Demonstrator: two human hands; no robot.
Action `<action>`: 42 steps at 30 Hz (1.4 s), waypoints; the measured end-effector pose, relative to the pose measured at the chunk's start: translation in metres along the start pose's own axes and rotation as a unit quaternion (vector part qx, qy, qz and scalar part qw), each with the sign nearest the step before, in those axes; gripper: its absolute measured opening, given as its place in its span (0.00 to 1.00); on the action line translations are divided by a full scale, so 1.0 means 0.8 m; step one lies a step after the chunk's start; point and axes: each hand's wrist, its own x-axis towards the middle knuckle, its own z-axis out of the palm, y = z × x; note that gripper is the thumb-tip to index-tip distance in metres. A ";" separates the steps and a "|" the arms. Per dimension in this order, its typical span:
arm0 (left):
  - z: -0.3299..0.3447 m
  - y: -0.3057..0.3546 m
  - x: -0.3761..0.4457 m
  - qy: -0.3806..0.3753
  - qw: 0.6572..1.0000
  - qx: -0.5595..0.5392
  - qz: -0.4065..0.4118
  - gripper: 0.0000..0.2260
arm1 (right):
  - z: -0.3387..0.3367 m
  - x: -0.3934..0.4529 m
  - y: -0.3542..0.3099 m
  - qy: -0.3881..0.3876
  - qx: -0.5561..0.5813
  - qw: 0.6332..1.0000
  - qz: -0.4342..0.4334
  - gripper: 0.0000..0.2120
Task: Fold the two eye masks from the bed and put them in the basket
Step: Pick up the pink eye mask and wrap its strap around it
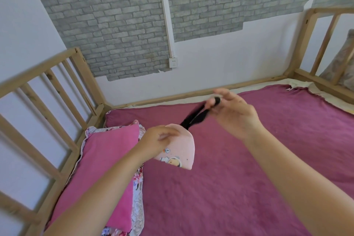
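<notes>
A pink eye mask point(181, 151) with a cartoon print hangs folded in the air above the bed. My left hand point(158, 140) grips its upper left edge. Its black strap point(193, 118) runs up and to the right, pulled taut. My right hand point(233, 113) pinches the strap's far end between thumb and fingers. A second eye mask and the basket are not in view.
The bed carries a magenta sheet point(258, 159). A pink pillow point(107, 168) on a floral cover lies at the left, by the wooden slatted bed frame point(47, 101). Another wooden frame end point(316, 44) and a patterned cushion point(342, 63) stand at the far right.
</notes>
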 end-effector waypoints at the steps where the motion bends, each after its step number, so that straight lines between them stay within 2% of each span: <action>1: 0.002 0.000 -0.002 -0.014 1.000 0.015 0.003 0.16 | 0.001 0.003 0.003 0.028 -0.018 0.999 -0.013 0.15; 2: 0.004 0.001 -0.004 -0.018 0.999 0.027 0.013 0.15 | 0.002 0.007 0.005 0.068 -0.097 0.993 -0.026 0.21; 3: 0.005 0.002 -0.006 -0.015 0.999 0.039 0.031 0.13 | -0.002 0.012 0.008 0.110 -0.226 0.967 -0.044 0.26; 4: 0.006 0.003 -0.008 -0.010 0.997 0.054 0.051 0.12 | -0.004 0.016 0.011 0.145 -0.371 0.915 -0.057 0.28; 5: 0.005 0.005 -0.009 -0.005 0.995 0.068 0.069 0.11 | -0.007 0.020 0.014 0.166 -0.501 0.847 -0.058 0.28; 8: -0.002 0.004 -0.010 0.016 0.988 0.110 0.104 0.09 | -0.020 0.032 0.026 0.134 -0.755 0.641 0.031 0.21; 9: -0.005 0.002 -0.009 0.028 0.984 0.134 0.116 0.09 | -0.020 0.033 0.029 0.111 -0.793 0.594 0.074 0.19; 10: -0.007 -0.002 -0.008 0.045 0.977 0.161 0.129 0.11 | -0.018 0.033 0.031 0.079 -0.808 0.574 0.110 0.16; 11: -0.010 -0.006 -0.006 0.065 0.971 0.179 0.141 0.12 | -0.017 0.033 0.032 0.050 -0.795 0.588 0.138 0.10; 12: -0.012 -0.011 -0.005 0.088 0.968 0.183 0.150 0.13 | -0.015 0.029 0.031 0.029 -0.770 0.620 0.148 0.05; 14: -0.014 -0.015 -0.005 0.120 0.965 0.162 0.166 0.13 | -0.014 0.022 0.032 0.007 -0.710 0.688 0.147 0.12; 15: -0.013 -0.013 -0.006 0.125 0.966 0.144 0.174 0.14 | -0.015 0.019 0.033 -0.001 -0.689 0.709 0.152 0.11; 16: -0.010 -0.010 -0.008 0.128 0.968 0.120 0.182 0.15 | -0.014 0.017 0.036 -0.001 -0.667 0.728 0.160 0.07; 17: -0.007 -0.006 -0.009 0.133 0.969 0.094 0.188 0.16 | -0.013 0.015 0.039 0.008 -0.639 0.751 0.164 0.04; 19: 0.000 0.004 -0.010 0.159 0.969 0.046 0.183 0.18 | -0.009 0.011 0.044 0.049 -0.553 0.812 0.181 0.11; 21: 0.005 0.011 -0.009 0.193 0.968 0.013 0.162 0.21 | -0.005 0.007 0.050 0.070 -0.489 0.849 0.189 0.12; 23: 0.010 0.015 -0.007 0.221 0.967 -0.031 0.125 0.23 | 0.000 0.004 0.055 0.081 -0.458 0.864 0.193 0.13; 25: 0.016 0.016 -0.006 0.244 0.961 -0.099 0.086 0.25 | 0.000 0.002 0.061 0.092 -0.464 0.864 0.169 0.10; 28: 0.026 0.016 -0.001 0.249 0.943 -0.214 0.057 0.20 | 0.001 -0.003 0.066 0.108 -0.457 0.870 0.151 0.03; 31: 0.035 0.019 0.006 0.231 0.904 -0.357 0.044 0.19 | 0.005 -0.009 0.069 0.133 -0.366 0.912 0.130 0.10; 33: 0.043 0.022 0.009 0.215 0.866 -0.450 0.026 0.21 | 0.012 -0.012 0.072 0.177 -0.292 0.934 0.101 0.09; 35: 0.049 0.023 0.010 0.221 0.832 -0.509 -0.020 0.18 | 0.016 -0.013 0.076 0.221 -0.239 0.942 0.082 0.09; 36: 0.051 0.023 0.010 0.227 0.827 -0.513 -0.041 0.16 | 0.017 -0.014 0.078 0.235 -0.230 0.941 0.078 0.09; 38: 0.052 0.020 0.007 0.228 0.852 -0.467 -0.055 0.10 | 0.015 -0.016 0.079 0.238 -0.293 0.923 0.080 0.10; 40: 0.047 0.015 -0.001 0.231 0.889 -0.393 -0.039 0.05 | 0.014 -0.018 0.076 0.211 -0.412 0.882 0.084 0.12; 42: 0.038 0.015 -0.009 0.227 0.926 -0.302 -0.007 0.10 | 0.018 -0.021 0.072 0.164 -0.485 0.854 0.094 0.14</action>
